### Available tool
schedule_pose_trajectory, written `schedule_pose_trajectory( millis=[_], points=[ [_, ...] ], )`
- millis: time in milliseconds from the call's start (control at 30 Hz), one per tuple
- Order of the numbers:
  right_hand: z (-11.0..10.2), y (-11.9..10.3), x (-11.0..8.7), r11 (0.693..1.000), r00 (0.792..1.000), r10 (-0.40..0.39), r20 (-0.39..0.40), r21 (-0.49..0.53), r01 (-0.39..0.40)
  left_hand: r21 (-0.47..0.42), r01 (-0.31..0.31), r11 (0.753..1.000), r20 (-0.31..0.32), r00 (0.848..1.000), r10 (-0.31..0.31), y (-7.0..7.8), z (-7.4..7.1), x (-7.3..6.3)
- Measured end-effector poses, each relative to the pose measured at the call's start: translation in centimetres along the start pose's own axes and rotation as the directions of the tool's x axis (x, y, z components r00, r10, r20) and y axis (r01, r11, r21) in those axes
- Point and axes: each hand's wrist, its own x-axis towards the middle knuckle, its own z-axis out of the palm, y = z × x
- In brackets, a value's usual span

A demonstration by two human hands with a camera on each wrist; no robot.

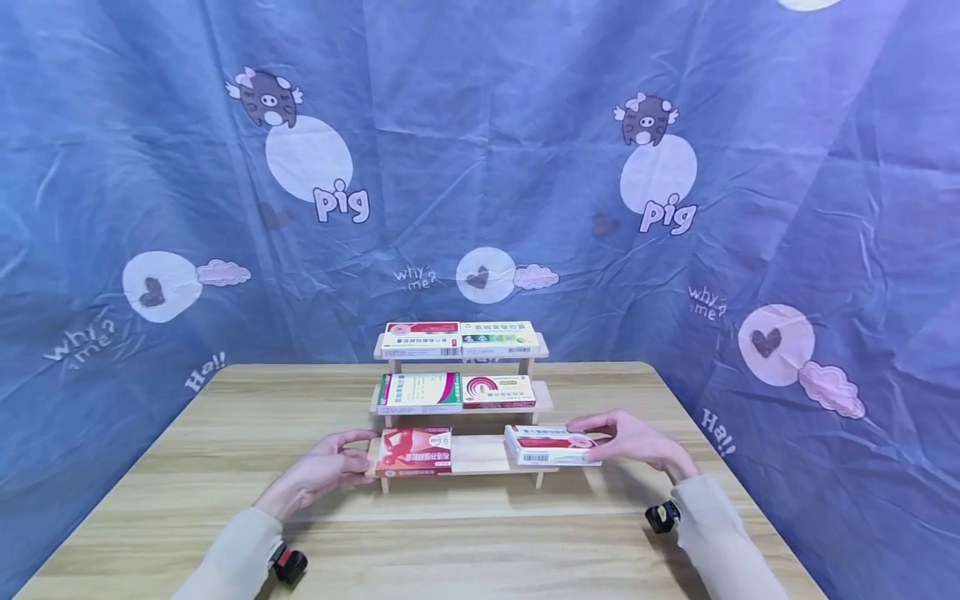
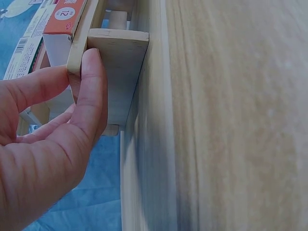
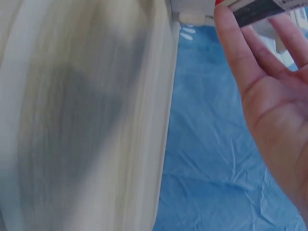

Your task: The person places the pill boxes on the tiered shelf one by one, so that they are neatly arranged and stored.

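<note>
A three-tier wooden display rack [image 1: 480, 454] stands on the table with medicine boxes on its tiers. My left hand [image 1: 330, 468] pinches the left end of the bottom board; in the left wrist view, thumb and fingers of that hand [image 2: 57, 125] lie on either side of the board's edge [image 2: 77, 57]. Beside it on that tier lies a red medicine box [image 1: 415, 452]. At the tier's right end, my right hand [image 1: 626, 442] grips a white and red medicine box [image 1: 551, 446], which juts past the board. In the right wrist view this box [image 3: 255, 12] is mostly cut off.
The middle tier bears a white, green and purple box [image 1: 422, 393] and a white and red box [image 1: 498, 392]. On the top tier sit a red and white box [image 1: 422, 340] and a white and green one [image 1: 498, 337]. A blue patterned cloth [image 1: 480, 167] hangs behind the wooden table [image 1: 465, 550].
</note>
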Motion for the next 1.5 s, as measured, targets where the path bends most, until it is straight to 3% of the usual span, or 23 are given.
schedule_pose_trajectory(
  millis=[933, 1500],
  points=[
    [5.3, -2.3, 2.3, 0.999, 0.992, -0.032, -0.122, 0.025, 0.036, -0.010, 0.002, 1.000, -0.019, 1.000, -0.002, -0.1, 0.1, 0.1],
    [8.1, -3.2, 3.1, 0.999, 0.969, -0.035, -0.244, -0.015, 0.032, -0.010, 0.006, 1.000, -0.018, 1.000, -0.006, 0.1, 0.2, 0.0]
  ],
)
